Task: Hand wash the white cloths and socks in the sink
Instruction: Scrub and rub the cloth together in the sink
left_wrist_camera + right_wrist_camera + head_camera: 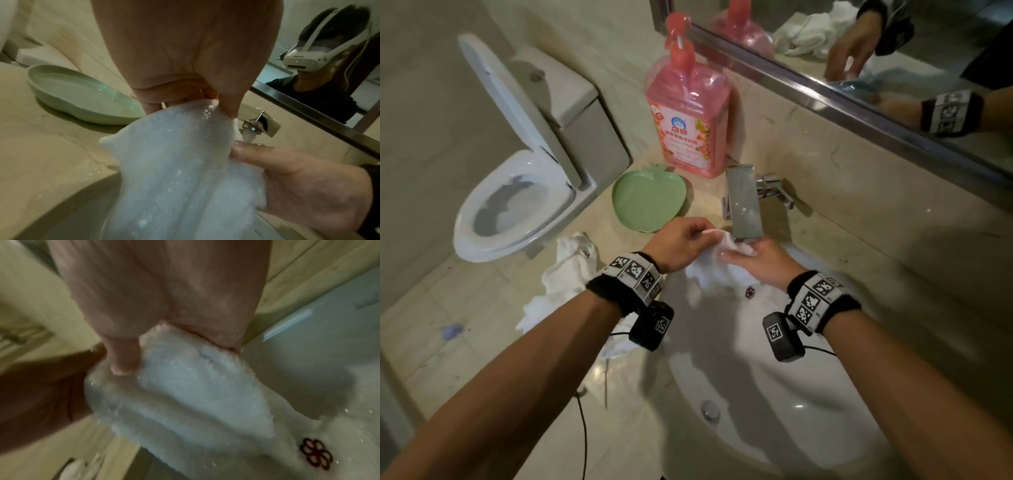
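Both hands are clamped on one white cloth (717, 270) mid-frame: left hand (681, 245) pinches its top edge, right hand (756, 262) grips lower, spreading it under the running faucet (744, 205), probably to rinse it. More white laundry (566, 274) waits on the desk (599, 212) at left, presumably next for the sink (774, 394).

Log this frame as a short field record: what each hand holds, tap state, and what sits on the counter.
left hand: pinches the white cloth at its top edge
right hand: holds the same cloth under the faucet
water: running, seen in the left wrist view
sink: cloth hangs over the basin
counter: pink detergent bottle, green dish, pile of white cloths
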`<control>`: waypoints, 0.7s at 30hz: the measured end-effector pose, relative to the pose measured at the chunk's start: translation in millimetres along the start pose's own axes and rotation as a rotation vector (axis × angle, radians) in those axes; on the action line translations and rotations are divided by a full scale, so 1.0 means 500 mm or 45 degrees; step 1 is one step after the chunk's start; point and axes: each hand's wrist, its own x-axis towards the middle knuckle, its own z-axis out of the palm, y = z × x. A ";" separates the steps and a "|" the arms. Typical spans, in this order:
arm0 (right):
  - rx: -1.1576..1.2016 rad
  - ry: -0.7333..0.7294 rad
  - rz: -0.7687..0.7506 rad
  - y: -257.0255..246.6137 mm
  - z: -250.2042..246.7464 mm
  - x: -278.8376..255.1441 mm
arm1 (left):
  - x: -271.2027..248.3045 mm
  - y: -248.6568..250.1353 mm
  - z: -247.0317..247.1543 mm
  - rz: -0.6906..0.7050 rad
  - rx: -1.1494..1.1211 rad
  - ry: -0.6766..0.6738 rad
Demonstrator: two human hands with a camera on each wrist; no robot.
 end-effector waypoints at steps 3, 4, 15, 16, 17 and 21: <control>0.045 0.023 0.016 -0.009 0.017 0.006 | 0.005 -0.005 -0.002 -0.023 0.028 -0.015; 0.099 0.038 0.028 -0.016 0.015 0.008 | 0.007 -0.010 -0.002 -0.060 0.007 -0.032; 0.159 0.217 0.160 0.006 -0.023 0.009 | 0.026 -0.040 0.070 -0.273 0.117 -0.206; 0.136 0.184 0.116 0.011 -0.028 0.006 | 0.033 -0.034 0.075 -0.236 0.107 -0.216; 0.107 0.139 0.075 0.014 -0.031 0.001 | 0.040 -0.025 0.080 -0.186 0.092 -0.239; -0.079 0.040 0.049 0.031 -0.047 -0.010 | 0.064 0.007 0.095 -0.068 -0.062 -0.296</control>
